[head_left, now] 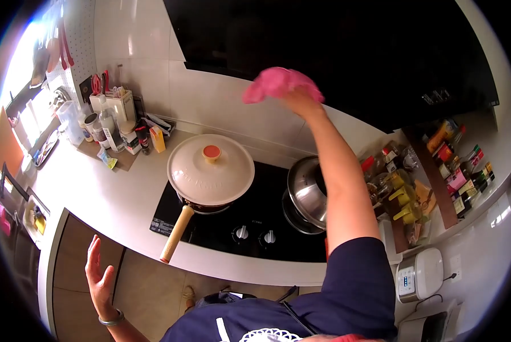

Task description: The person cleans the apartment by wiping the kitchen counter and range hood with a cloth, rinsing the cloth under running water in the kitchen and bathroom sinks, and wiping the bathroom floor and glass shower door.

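My right hand (304,102) is raised with a pink cloth (275,83) in its grip, at the lower edge of the black range hood (335,45). I cannot tell whether the cloth touches the hood or hangs just in front of it. Low on the left, my left hand (99,279) is held in the air in front of the counter, fingers apart and nothing in them. Below the cloth, a cream lidded pan (210,176) with a wooden handle rests on the left burner. On the right burner, my right arm partly covers a steel pot or lid (308,191).
The black cooktop (255,228) has two knobs in front. Bottles and a utensil holder (113,108) crowd the left back corner. Spice jars and condiments (460,171) fill the right shelves, above a white rice cooker (419,275). The pan's handle juts over the counter's front edge.
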### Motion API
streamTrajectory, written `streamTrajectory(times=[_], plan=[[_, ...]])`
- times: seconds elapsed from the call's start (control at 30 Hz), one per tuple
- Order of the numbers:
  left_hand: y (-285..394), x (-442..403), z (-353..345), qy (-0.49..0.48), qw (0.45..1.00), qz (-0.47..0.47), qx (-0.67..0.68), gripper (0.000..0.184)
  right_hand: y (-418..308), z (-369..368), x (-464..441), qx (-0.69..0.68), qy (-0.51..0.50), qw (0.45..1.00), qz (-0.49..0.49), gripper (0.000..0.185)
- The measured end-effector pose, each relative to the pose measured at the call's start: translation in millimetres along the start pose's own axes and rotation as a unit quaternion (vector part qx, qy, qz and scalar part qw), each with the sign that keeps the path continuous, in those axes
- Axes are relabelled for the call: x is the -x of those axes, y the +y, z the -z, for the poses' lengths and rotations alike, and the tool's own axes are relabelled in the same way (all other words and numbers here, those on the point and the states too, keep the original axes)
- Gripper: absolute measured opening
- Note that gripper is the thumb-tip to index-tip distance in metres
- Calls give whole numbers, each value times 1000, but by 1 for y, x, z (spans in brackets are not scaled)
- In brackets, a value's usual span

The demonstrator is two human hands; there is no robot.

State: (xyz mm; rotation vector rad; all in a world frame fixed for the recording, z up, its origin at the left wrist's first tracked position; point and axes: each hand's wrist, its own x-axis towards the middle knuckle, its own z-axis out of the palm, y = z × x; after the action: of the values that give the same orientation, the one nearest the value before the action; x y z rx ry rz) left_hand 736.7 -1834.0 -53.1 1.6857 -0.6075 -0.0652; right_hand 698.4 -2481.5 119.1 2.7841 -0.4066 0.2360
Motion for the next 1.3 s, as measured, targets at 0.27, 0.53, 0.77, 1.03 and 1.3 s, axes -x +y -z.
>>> streamTrajectory(times=[0.27,0.53,0.77,1.03,1.3], plan=[[-3,32,11,25,998,53,-5,72,150,19,171,205,475,840,-166,34],[-12,23,8,27,998,60,18,72,-5,101,-12,64,627,770,100,17],[-19,14,10,44,997,58,40,75,-51,2,-100,-8,232,959,163,22],[-67,3,43,34,995,59,69,75,-66,185,-33,272,425,846,170,34],[-23,-37,11,-39,993,11,113,79,-67,319,-1,412,524,738,106,47]])
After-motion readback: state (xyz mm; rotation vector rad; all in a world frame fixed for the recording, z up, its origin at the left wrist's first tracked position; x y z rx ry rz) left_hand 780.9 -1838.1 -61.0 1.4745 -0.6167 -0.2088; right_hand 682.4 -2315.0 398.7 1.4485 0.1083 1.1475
